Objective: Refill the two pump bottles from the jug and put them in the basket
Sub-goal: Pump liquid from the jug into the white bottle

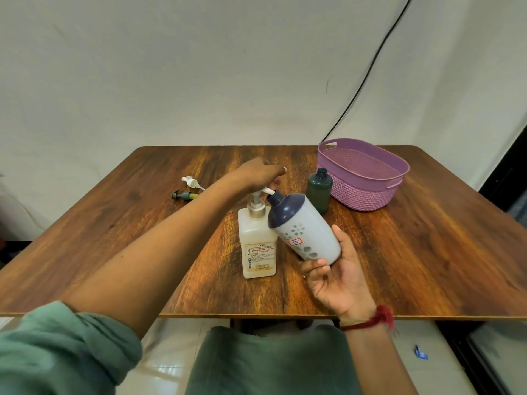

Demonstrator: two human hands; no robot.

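A translucent white jug (258, 246) with a pump top stands mid-table. My left hand (261, 173) rests on its pump head, fingers over the top. My right hand (338, 277) grips the base of a white bottle with a dark blue shoulder (303, 226), tilted so its open neck meets the pump's spout. A dark green bottle (320, 190) stands uncapped beside the purple basket (362, 173). Two loose pump heads lie at the left: a white one (191, 183) and a dark one (182, 195).
The wooden table (128, 238) ends near my lap. The basket sits at the back right, nothing visible inside it. A black cable (370, 69) hangs down the wall behind it. A small blue scrap (420, 356) lies on the floor at right.
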